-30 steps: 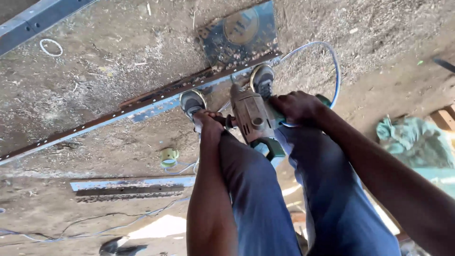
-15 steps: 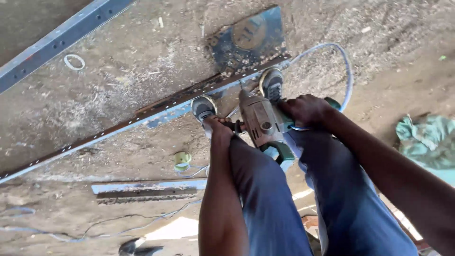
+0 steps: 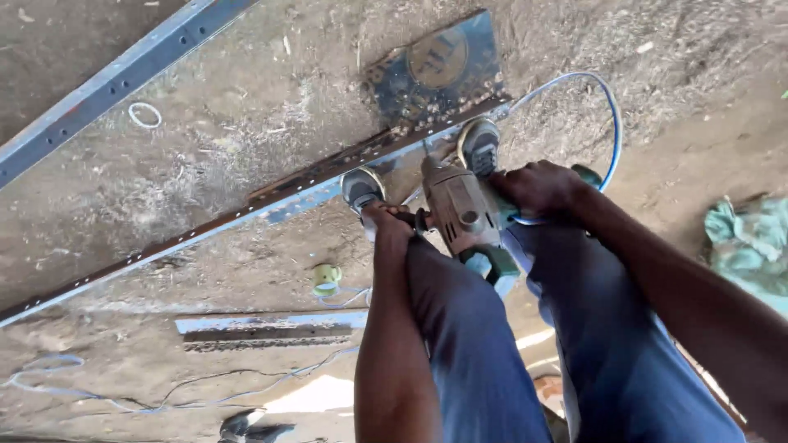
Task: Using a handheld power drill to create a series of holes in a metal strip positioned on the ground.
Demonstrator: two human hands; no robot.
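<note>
The drill (image 3: 464,209) points down at a long perforated metal strip (image 3: 246,209) that lies on the dirt ground (image 3: 230,156), its nose meeting the strip between the person's two shoes. The left shoe (image 3: 361,187) and the right shoe (image 3: 480,146) both stand on the strip and pin it down. The right hand (image 3: 538,187) is closed around the drill's rear grip, touching it on the right side, and the left hand (image 3: 390,220) is closed around the side handle, just beside the body of the tool. The drill thus sits between the two hands, low in front of the knees.

To do this well, I judge the tool should be kept square to the strip, with steady downward pressure from both arms, the feet firmly planted so the metal cannot spin or lift, and the blue cable (image 3: 591,107) kept clear of the bit; it loops out behind the right shoe.

A dark metal plate (image 3: 439,70) lies just beyond the strip. A second shorter strip (image 3: 271,326) lies nearer, close to a small pale roll of tape (image 3: 327,277). Another long rail (image 3: 107,90) runs at upper left, and a green cloth (image 3: 751,242) lies at the right.
</note>
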